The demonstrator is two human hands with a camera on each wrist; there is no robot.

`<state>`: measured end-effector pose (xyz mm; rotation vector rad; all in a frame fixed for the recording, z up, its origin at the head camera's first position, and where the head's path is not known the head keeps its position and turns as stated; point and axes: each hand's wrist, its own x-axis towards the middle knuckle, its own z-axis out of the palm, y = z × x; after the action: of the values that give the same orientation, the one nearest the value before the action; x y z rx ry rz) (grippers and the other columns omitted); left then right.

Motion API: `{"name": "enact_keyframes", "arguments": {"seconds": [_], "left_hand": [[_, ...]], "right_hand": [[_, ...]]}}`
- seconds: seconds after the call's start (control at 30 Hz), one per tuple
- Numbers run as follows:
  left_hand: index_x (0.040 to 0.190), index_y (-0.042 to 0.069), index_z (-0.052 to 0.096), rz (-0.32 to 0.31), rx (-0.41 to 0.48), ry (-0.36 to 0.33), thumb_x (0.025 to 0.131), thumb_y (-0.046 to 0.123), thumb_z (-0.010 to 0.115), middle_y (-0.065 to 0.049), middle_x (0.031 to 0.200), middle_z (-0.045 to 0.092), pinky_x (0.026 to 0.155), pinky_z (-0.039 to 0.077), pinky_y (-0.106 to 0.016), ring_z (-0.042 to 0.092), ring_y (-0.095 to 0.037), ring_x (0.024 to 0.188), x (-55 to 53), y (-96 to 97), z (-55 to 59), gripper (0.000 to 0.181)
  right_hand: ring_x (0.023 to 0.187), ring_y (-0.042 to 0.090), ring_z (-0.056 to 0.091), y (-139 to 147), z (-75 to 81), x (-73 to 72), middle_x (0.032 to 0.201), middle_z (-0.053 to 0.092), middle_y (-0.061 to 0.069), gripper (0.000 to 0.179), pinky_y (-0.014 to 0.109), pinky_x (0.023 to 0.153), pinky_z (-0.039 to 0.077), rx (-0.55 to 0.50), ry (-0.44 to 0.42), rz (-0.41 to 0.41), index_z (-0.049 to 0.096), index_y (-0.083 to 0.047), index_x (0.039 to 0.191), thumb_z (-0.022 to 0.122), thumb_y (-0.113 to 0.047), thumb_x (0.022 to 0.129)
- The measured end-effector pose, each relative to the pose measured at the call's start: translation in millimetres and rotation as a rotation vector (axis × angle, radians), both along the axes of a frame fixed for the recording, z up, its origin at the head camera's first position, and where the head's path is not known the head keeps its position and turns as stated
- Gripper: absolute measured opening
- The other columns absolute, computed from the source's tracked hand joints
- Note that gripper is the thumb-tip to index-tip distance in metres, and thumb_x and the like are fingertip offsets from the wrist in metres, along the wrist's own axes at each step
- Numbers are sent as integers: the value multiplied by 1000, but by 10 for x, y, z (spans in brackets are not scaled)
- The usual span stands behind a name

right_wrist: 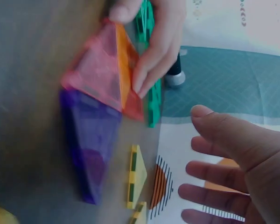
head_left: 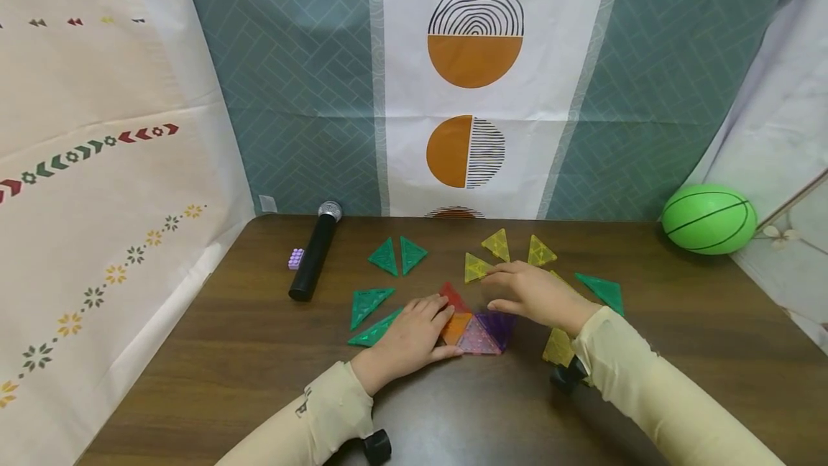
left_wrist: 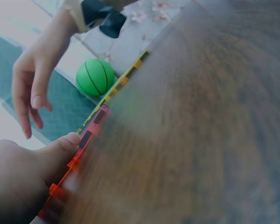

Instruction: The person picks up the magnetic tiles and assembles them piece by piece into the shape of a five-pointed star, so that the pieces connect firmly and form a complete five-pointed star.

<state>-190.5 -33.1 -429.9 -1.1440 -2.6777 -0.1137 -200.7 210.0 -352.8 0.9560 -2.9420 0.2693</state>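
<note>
Four translucent triangle tiles lie edge to edge in a fan: a red tile (head_left: 455, 298), an orange tile (head_left: 456, 328), a pink tile (head_left: 477, 339) and a purple tile (head_left: 502, 326). My left hand (head_left: 412, 331) rests at the fan's left side, fingers on the red and orange tiles and thumb by the pink tile's near edge. Over the table, just right of the fan, hovers my right hand (head_left: 533, 295) with its fingers spread and nothing held in the right wrist view. A yellow triangle tile (head_left: 475, 268) lies just beyond its fingertips.
Several green triangle tiles (head_left: 370, 304) lie left of and behind the fan, with another green tile (head_left: 603, 291) at right. More yellow tiles (head_left: 558, 347) surround the right forearm. A microphone (head_left: 314, 254), a purple block (head_left: 295, 258) and a green ball (head_left: 709, 219) stand farther out.
</note>
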Motion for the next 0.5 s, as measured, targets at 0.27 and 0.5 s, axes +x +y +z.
{"name": "enact_keyframes", "arguments": {"seconds": [0.27, 0.5], "left_hand": [[134, 8, 56, 7, 1, -3, 90, 59, 54, -10, 138, 54, 109, 39, -40, 49, -26, 130, -10, -17, 6, 67], [133, 10, 57, 1, -3, 23, 90, 59, 54, -8, 137, 55, 108, 41, -39, 50, -24, 129, 1, -9, -12, 65]], "right_hand": [[121, 35, 57, -78, 53, -405, 129, 62, 15, 41, 50, 102, 46, -41, -73, 30, 63, -4, 125, 66, -26, 91], [115, 33, 61, -97, -28, -680, 122, 66, 15, 37, 48, 99, 48, -29, -99, 53, 65, -3, 122, 68, -21, 90]]}}
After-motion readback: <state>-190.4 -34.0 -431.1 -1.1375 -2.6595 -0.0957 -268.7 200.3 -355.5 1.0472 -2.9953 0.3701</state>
